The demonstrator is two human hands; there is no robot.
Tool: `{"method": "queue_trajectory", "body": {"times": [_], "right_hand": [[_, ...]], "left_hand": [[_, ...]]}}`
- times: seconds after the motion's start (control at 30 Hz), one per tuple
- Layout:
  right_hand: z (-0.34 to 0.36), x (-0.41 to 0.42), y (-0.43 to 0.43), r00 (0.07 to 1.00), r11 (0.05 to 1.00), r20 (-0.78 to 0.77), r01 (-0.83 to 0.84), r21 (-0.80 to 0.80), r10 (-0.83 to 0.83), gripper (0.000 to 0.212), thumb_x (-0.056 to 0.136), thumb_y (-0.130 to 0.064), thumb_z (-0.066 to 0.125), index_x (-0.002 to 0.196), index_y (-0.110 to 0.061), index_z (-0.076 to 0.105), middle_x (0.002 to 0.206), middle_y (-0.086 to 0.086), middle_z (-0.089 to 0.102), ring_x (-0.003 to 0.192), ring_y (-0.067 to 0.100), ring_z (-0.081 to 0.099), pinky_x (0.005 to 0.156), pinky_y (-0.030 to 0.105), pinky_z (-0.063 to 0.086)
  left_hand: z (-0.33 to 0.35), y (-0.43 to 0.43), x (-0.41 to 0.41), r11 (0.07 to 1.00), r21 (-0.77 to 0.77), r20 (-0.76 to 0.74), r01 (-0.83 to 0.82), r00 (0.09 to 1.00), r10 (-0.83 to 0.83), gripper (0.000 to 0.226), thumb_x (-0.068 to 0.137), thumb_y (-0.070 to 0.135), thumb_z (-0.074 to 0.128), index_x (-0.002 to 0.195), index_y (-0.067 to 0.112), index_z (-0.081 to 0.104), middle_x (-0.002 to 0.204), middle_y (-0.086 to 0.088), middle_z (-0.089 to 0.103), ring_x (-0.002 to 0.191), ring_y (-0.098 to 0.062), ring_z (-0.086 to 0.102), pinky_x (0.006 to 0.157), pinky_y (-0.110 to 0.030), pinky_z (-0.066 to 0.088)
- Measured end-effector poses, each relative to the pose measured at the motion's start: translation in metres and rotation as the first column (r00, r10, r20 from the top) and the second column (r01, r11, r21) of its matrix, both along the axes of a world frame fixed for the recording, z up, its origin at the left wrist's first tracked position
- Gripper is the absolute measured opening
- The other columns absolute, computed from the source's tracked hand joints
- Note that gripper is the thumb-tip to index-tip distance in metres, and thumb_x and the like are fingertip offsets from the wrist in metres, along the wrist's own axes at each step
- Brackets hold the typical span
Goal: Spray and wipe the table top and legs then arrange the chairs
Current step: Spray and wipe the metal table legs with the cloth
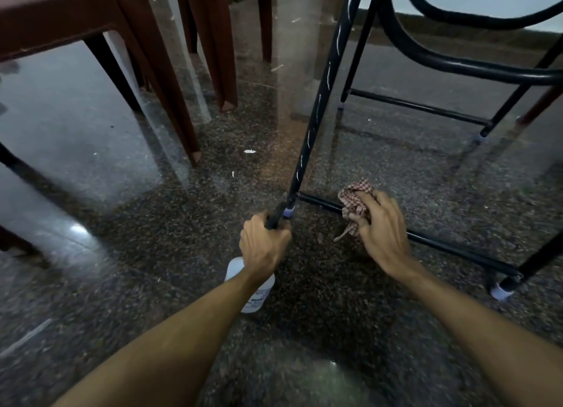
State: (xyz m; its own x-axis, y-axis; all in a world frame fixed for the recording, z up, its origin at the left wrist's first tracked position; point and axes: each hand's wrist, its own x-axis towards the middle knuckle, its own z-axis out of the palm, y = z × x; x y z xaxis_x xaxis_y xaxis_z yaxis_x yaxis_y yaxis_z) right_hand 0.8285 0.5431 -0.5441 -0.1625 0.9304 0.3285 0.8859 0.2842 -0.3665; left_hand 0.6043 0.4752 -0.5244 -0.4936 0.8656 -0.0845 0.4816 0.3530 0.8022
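Observation:
I am looking low under a black metal table frame. Its near leg slants down to a foot close to my left hand. My left hand grips a white spray bottle by its black trigger head, nozzle close to the leg's foot. My right hand presses a red-and-white checked cloth around the low black crossbar just right of that leg. White streaks run down the near leg.
Brown plastic chairs stand at the upper left, their legs on the glossy speckled stone floor. More black frame legs with pale foot caps stand to the right and behind. Small white specks lie on the floor.

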Motion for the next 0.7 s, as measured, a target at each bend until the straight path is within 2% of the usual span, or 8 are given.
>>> {"method": "queue_trajectory", "body": {"times": [0.07, 0.13, 0.23, 0.3, 0.4, 0.53, 0.63, 0.7], "right_hand": [[0.007, -0.007, 0.001, 0.999, 1.000, -0.041, 0.019, 0.008, -0.018, 0.048, 0.087, -0.020, 0.073, 0.133, -0.012, 0.062, 0.117, 0.011, 0.063, 0.106, 0.033, 0.055, 0.087, 0.039, 0.045], [0.008, -0.022, 0.011, 0.994, 1.000, -0.110, 0.023, -0.015, -0.025, 0.045, 0.089, -0.020, 0.072, 0.132, -0.012, 0.063, 0.119, 0.009, 0.064, 0.110, 0.032, 0.055, 0.087, 0.035, 0.042], [0.008, -0.064, 0.041, 0.980, 0.992, -0.200, -0.003, -0.127, -0.022, 0.040, 0.093, -0.021, 0.068, 0.131, -0.007, 0.062, 0.140, 0.013, 0.052, 0.130, 0.033, 0.044, 0.106, 0.038, 0.037], [0.004, -0.097, 0.053, 0.980, 0.979, -0.199, -0.026, -0.202, -0.015, 0.031, 0.097, -0.020, 0.061, 0.123, -0.003, 0.063, 0.136, 0.015, 0.051, 0.128, 0.033, 0.042, 0.108, 0.040, 0.033], [-0.006, -0.116, 0.038, 0.993, 0.986, -0.096, -0.077, -0.145, 0.064, 0.029, 0.097, -0.021, 0.061, 0.124, -0.009, 0.060, 0.126, 0.007, 0.056, 0.112, 0.026, 0.040, 0.096, 0.034, 0.033], [-0.018, -0.085, 0.005, 0.920, 0.934, 0.178, -0.358, 0.011, 0.350, 0.034, 0.090, -0.013, 0.064, 0.123, -0.017, 0.060, 0.126, 0.000, 0.048, 0.100, 0.023, 0.041, 0.088, 0.038, 0.046], [-0.003, -0.098, 0.009, 0.909, 0.901, 0.182, -0.405, 0.158, 0.376, 0.036, 0.088, -0.004, 0.058, 0.123, -0.011, 0.060, 0.123, 0.004, 0.052, 0.100, 0.026, 0.045, 0.083, 0.035, 0.050], [0.000, -0.120, 0.021, 0.866, 0.854, 0.274, -0.479, 0.206, 0.419, 0.031, 0.093, -0.009, 0.057, 0.124, -0.008, 0.060, 0.125, 0.009, 0.054, 0.106, 0.030, 0.048, 0.088, 0.036, 0.049]], "left_hand": [[0.004, 0.002, -0.002, 1.000, 0.000, -0.001, -0.013, 1.000, 0.013, 0.031, 0.090, 0.035, 0.066, 0.067, 0.015, 0.063, 0.062, -0.003, 0.059, 0.065, -0.029, 0.061, 0.062, -0.039, 0.048], [0.008, 0.003, -0.005, 0.999, 0.021, 0.003, -0.036, 0.999, 0.036, 0.035, 0.087, 0.033, 0.066, 0.060, 0.017, 0.050, 0.059, -0.002, 0.054, 0.059, -0.028, 0.055, 0.058, -0.038, 0.044], [0.011, 0.005, -0.012, 0.999, 0.035, -0.011, -0.036, 0.999, 0.036, 0.033, 0.085, 0.030, 0.066, 0.061, 0.018, 0.047, 0.058, -0.004, 0.053, 0.058, -0.030, 0.053, 0.054, -0.036, 0.037], [0.014, 0.007, -0.017, 0.998, 0.036, -0.025, -0.043, 0.999, 0.044, 0.037, 0.085, 0.025, 0.066, 0.057, 0.016, 0.044, 0.055, -0.004, 0.049, 0.053, -0.029, 0.049, 0.052, -0.034, 0.035], [0.018, 0.008, -0.026, 0.997, 0.047, -0.048, -0.058, 0.997, 0.060, 0.038, 0.084, 0.022, 0.065, 0.056, 0.017, 0.041, 0.052, -0.002, 0.045, 0.049, -0.025, 0.042, 0.050, -0.033, 0.031], [0.014, 0.007, -0.040, 0.996, 0.073, -0.032, -0.060, 0.998, 0.063, 0.029, 0.081, 0.022, 0.065, 0.065, 0.012, 0.042, 0.058, -0.008, 0.044, 0.054, -0.026, 0.037, 0.053, -0.035, 0.033], [0.009, 0.007, -0.046, 0.993, 0.100, -0.048, -0.069, 0.996, 0.074, 0.028, 0.081, 0.021, 0.064, 0.070, 0.003, 0.045, 0.059, -0.011, 0.047, 0.055, -0.026, 0.037, 0.052, -0.035, 0.033], [0.005, 0.007, -0.046, 0.993, 0.098, -0.065, -0.072, 0.995, 0.078, 0.029, 0.081, 0.019, 0.064, 0.067, 0.007, 0.042, 0.058, -0.011, 0.045, 0.053, -0.025, 0.036, 0.051, -0.034, 0.031]]}}
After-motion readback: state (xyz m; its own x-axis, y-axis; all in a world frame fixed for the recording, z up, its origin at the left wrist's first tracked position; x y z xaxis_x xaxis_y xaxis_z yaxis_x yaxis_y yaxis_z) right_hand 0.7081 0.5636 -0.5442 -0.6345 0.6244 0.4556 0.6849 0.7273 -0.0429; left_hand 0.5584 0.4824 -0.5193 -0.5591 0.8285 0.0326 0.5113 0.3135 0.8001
